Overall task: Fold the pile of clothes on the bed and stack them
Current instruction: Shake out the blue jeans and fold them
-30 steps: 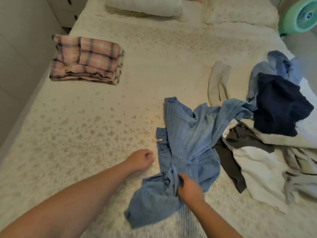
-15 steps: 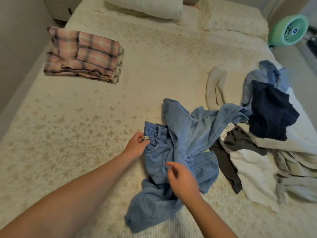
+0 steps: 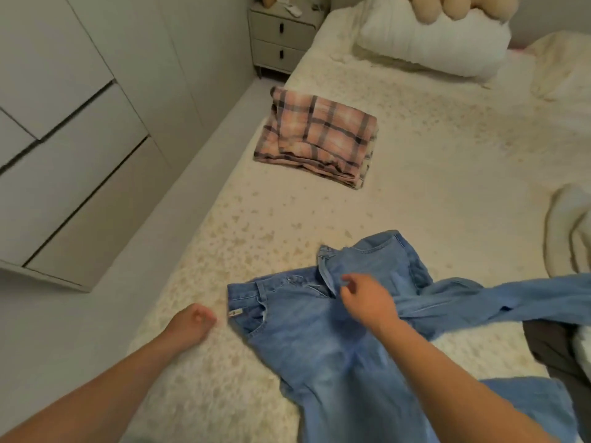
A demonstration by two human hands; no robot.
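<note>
Light blue jeans (image 3: 303, 330) lie front up on the cream speckled bed (image 3: 431, 193), waistband toward the left, one leg trailing off to the right. My right hand (image 3: 367, 302) is over the open fly and pinches the denim flap there. My left hand (image 3: 192, 324) rests on the bed just left of the waistband corner, fingers curled, holding nothing. A folded pink plaid garment (image 3: 319, 139) lies farther up the bed, apart from the jeans.
At the right edge a dark grey garment (image 3: 550, 350) and a cream one (image 3: 569, 225) show from the unfolded pile. A white pillow (image 3: 431, 43) sits at the head. A nightstand (image 3: 278, 36) and white wardrobe (image 3: 64, 155) flank the bed's left side.
The jeans have been pulled left and spread out from a crumpled heap. My left hand let go of the waistband corner. My right hand moved up to the fly. The view swung left.
</note>
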